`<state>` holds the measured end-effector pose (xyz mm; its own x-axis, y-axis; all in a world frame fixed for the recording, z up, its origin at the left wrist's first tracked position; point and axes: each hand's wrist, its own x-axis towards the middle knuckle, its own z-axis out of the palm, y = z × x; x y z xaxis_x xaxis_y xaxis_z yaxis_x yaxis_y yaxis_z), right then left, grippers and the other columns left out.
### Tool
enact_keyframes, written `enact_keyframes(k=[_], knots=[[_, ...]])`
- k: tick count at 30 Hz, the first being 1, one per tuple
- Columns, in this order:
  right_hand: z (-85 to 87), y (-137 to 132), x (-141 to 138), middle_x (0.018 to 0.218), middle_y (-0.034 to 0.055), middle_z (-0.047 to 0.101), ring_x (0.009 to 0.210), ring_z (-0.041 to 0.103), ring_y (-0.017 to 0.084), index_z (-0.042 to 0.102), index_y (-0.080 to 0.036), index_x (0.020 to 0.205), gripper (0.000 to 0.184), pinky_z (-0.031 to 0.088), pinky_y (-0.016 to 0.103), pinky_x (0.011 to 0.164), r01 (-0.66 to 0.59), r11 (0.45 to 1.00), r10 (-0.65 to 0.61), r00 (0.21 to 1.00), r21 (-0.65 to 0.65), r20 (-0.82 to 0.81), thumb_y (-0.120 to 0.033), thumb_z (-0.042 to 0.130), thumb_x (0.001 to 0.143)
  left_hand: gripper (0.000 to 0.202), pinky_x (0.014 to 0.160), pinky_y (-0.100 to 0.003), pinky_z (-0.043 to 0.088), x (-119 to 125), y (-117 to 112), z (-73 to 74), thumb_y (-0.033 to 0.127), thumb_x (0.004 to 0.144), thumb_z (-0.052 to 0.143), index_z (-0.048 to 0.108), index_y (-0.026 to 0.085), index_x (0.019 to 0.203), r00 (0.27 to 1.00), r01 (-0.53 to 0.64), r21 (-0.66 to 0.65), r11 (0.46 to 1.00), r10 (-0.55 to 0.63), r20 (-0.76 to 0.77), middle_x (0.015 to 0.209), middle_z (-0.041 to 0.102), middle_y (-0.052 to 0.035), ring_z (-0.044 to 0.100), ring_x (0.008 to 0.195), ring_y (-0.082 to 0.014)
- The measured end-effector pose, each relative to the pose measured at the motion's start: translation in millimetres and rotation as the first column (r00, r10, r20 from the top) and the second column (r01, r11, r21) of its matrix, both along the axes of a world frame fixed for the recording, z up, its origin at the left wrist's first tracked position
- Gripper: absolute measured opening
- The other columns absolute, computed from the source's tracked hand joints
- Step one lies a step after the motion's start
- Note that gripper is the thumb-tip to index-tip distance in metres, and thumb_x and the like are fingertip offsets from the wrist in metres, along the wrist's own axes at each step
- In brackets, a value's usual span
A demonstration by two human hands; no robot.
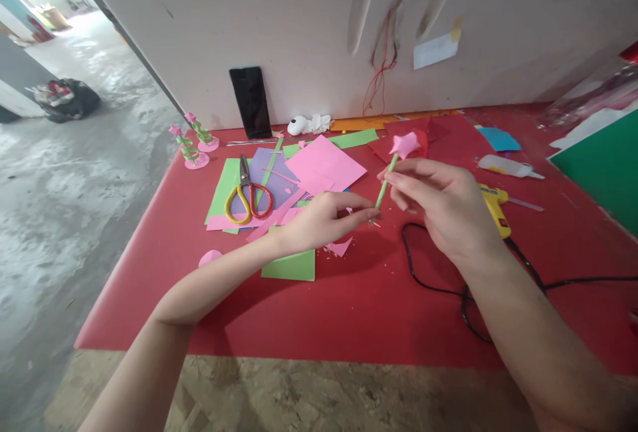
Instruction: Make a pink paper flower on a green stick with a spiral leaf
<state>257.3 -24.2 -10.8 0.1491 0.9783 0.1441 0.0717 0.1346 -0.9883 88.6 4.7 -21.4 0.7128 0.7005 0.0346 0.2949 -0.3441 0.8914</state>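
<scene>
Between my hands is a paper flower (pixel 403 145) with a pink star-shaped head and a thin green stem, tilted with its head up and to the right. My left hand (pixel 335 219) pinches the lower end of the stem between thumb and fingers. Just below the head, my right hand (pixel 438 203) grips the stem with its thumb and fingertips. Under and beside my left hand lie pink paper (pixel 326 163), green paper (pixel 294 266) and purple paper (pixel 272 169). Scissors (pixel 246 196) with one yellow and one red handle rest on these sheets.
Two finished-looking pink flowers (pixel 188 151) stand on round bases at the back left. A black phone (pixel 250 103) leans against the wall. To the right are a yellow glue gun (pixel 493 209) with a looped black cable (pixel 411 259) and a glue bottle (pixel 508 166). The red table (pixel 309 325) has paper scraps.
</scene>
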Motion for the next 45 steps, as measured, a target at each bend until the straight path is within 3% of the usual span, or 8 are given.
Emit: enact_keyframes(k=[5,13,22,25,28,36,40,45], knots=[[7.8,-0.4,4.6,0.065,0.0006,0.062,0.043,0.041,0.005,0.060,-0.017,0.068,0.009,0.027,0.025,0.041,0.053,0.997,-0.052,0.998,0.050,-0.032,-0.021,0.062,0.076,0.033,0.050,-0.020,0.032,2.5,-15.5,-4.6,0.025,0.093,0.045,0.062,0.013,0.066,0.966,0.191,0.180,0.965,-0.152,-0.209,0.055,0.051,0.0024,0.038,0.048,-0.0054],[10.9,0.4,5.8,0.062,0.0010,0.063,0.041,0.042,0.005,0.061,-0.017,0.066,0.006,0.028,0.027,0.041,0.095,0.992,-0.093,0.995,0.086,-0.027,-0.017,0.061,0.073,0.038,0.041,-0.025,0.022,11.7,-57.3,-5.8,0.034,0.096,0.040,0.066,0.015,0.075,0.740,0.613,0.261,0.746,-0.425,-0.522,0.058,0.064,-0.0037,0.042,0.041,-0.0093],[8.5,0.1,10.0,0.063,-0.0002,0.062,0.041,0.043,0.005,0.062,-0.018,0.067,0.009,0.030,0.028,0.042,0.083,0.991,-0.085,0.996,0.108,0.015,-0.017,0.060,0.076,0.031,0.061,-0.027,0.044,-23.7,28.9,2.6,0.024,0.091,0.039,0.069,0.017,0.097,0.767,0.128,0.448,0.885,0.198,-0.610,0.087,0.073,-0.0072,0.067,0.072,-0.0175],[9.5,-1.0,10.5,0.062,0.0001,0.062,0.041,0.043,0.005,0.063,-0.018,0.068,0.008,0.030,0.027,0.042,0.080,0.991,-0.084,0.996,0.111,0.029,-0.018,0.060,0.076,0.035,0.086,-0.034,0.050,-30.9,59.4,-16.8,0.025,0.091,0.043,0.062,0.013,0.117,0.746,0.099,0.442,0.892,0.228,-0.626,0.120,0.067,-0.0123,0.063,0.109,-0.0250],[10.9,-2.8,11.2,0.063,0.0009,0.063,0.042,0.042,0.006,0.062,-0.017,0.071,0.007,0.031,0.028,0.043,0.077,0.992,-0.083,0.995,0.099,0.059,-0.020,0.060,0.076,0.058,0.118,-0.042,0.027,-31.1,72.7,-39.6,0.033,0.093,0.045,0.034,0.009,0.145,0.734,0.142,0.408,0.902,0.180,-0.654,0.156,0.032,-0.0154,0.028,0.146,-0.0271],[-41.4,54.7,13.4,0.076,0.0018,0.066,0.075,0.061,0.014,0.063,-0.015,0.070,0.012,0.049,0.030,0.072,0.078,0.994,-0.041,0.918,-0.079,0.394,-0.024,0.069,0.077,0.060,0.119,-0.045,0.023,-25.8,68.0,-55.1,0.043,0.096,0.041,0.033,0.009,0.144,0.692,0.220,0.333,0.917,0.094,-0.716,0.156,0.029,-0.0174,0.026,0.146,-0.0287],[-78.1,113.6,11.1,0.113,0.0074,0.062,0.098,0.062,0.018,0.060,-0.016,0.112,0.030,0.054,0.039,0.085,0.066,0.975,0.053,0.857,-0.211,0.512,-0.036,0.056,0.091,0.053,0.115,-0.047,0.028,-25.5,69.6,-58.3,0.040,0.095,0.043,0.043,0.009,0.137,0.702,0.235,0.363,0.902,0.100,-0.705,0.154,0.032,-0.0196,0.030,0.144,-0.0321],[-90.7,149.0,10.2,0.120,0.0088,0.059,0.104,0.061,0.020,0.057,-0.016,0.120,0.036,0.053,0.042,0.087,0.075,0.971,0.057,0.849,-0.227,0.525,-0.037,0.056,0.091,0.051,0.108,-0.043,0.037,-23.1,72.3,-63.3,0.030,0.094,0.043,0.037,0.010,0.141,0.747,0.195,0.438,0.877,0.156,-0.646,0.142,0.049,-0.0194,0.047,0.131,-0.0303]])
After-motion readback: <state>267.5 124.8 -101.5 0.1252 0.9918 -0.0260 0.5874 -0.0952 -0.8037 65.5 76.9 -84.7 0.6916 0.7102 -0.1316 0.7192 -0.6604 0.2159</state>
